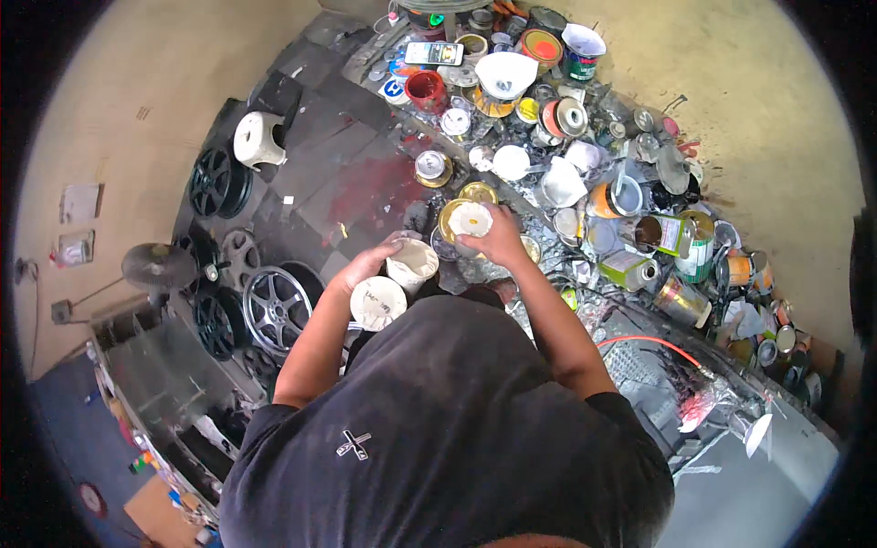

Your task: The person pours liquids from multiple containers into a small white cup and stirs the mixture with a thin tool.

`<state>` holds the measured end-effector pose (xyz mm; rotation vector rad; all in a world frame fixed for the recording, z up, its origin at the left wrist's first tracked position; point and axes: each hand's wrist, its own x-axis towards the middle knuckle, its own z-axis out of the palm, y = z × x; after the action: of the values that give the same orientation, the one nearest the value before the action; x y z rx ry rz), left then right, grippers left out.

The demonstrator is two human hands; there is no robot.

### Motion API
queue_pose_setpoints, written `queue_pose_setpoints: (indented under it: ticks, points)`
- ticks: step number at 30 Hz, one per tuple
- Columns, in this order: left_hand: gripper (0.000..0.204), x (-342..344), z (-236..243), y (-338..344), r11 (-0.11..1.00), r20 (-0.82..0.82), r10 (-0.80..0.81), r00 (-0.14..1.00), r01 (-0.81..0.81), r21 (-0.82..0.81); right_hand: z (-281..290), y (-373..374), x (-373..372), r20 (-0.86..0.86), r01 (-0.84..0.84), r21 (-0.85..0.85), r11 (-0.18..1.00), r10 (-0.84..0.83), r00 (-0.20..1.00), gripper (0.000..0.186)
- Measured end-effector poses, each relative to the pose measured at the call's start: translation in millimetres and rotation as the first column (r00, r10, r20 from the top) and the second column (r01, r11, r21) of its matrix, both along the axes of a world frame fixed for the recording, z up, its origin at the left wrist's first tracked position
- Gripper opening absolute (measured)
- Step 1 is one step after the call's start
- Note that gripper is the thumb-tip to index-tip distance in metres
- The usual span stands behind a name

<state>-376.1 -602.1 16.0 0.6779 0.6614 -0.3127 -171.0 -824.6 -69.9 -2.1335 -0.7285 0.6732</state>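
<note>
A: Which objects do the hands engage?

B: The left hand (373,259) closes on the rim of a cream-coloured tub (411,265), located ahead of the dark shirt (457,393). The right hand (498,237) pinches the edge of a white disc (470,220), yellow at its centre, which overlaps a gold-coloured tin (446,222); whether the two touch cannot be told.

A: How far has the work advanced?

B: It appears to be in mid-course: each hand is occupied, and neither the tub nor the disc is yet released. Just beside the tub is a round white top (379,303) bearing handwriting; loose lid or second container, one cannot tell.

A: And what remains?

B: Presumably the setting down of both held pieces. The tub's contents are indistinct, so its fill gives no measure of progress. A silver-topped can (430,166) stands near, apart from both hands.
</note>
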Motion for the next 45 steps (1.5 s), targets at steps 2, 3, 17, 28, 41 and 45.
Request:
queue_pose_setpoints:
  ticks: [2,3,17,28,41,45]
  points:
    - [0.062,17,-5,27,0.996,0.021,-0.086,0.996,0.087,-0.011,1,26,5,0.001,0.028,-0.012,1.0,-0.028,1.0,0.1]
    - [0.062,29,-4,42,0.988,0.058,-0.153,0.987,0.154,-0.012,4,36,15,0.009,0.071,-0.02,0.997,-0.07,0.997,0.098]
    - [0.059,93,-23,210,0.915,0.267,-0.37,0.89,0.399,-0.06,50,191,102,0.252,0.083,-0.073,0.994,-0.062,0.966,0.095]
    - [0.053,64,-18,274,0.946,0.231,-0.324,0.917,0.311,0.093,50,305,291,0.521,0.107,-0.446,0.889,0.161,0.839,0.103]
    - [0.049,28,-38,282,0.973,0.094,-0.229,0.969,0.226,0.049,19,326,344,0.224,-0.006,-0.79,0.614,0.298,0.928,0.114]
    - [0.048,43,-28,285,0.936,0.107,-0.309,0.945,0.283,0.209,22,317,337,0.33,0.07,-0.791,0.608,0.327,0.885,0.113]
